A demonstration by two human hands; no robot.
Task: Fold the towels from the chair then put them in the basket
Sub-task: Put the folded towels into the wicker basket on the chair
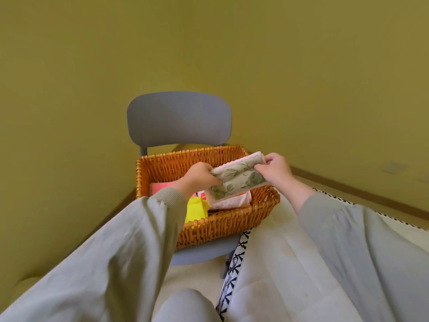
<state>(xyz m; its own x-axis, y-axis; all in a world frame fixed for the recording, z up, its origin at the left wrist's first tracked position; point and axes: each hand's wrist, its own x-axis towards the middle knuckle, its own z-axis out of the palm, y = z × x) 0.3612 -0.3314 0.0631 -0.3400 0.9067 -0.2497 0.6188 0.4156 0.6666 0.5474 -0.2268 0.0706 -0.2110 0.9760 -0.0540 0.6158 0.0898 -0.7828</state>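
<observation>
Folded leaf towel (239, 178), pale green print with a pink underside, held tilted above the basket (220, 226), its right end higher than its left. The left hand (204, 176) grips the lower left end, thumb on top and fingers curled beneath; the right hand (275, 169) pinches the upper right end, fingers bent round the fold. The towel is clear of the basket's contents and overlaps its right rim in this view. Inside the basket lie a pink towel (232, 202) directly below the held one, a yellow towel (196, 209) at the near left and a red towel (162, 185) at the far left, partly hidden by the left wrist. The wicker basket rests on the seat of a grey chair (178, 117), whose back rises behind it against an olive wall (301, 77). Grey sleeves (116, 252) cover both forearms. A white cloth (274, 263) with a black-patterned edge lies at the near right, beside the chair.
</observation>
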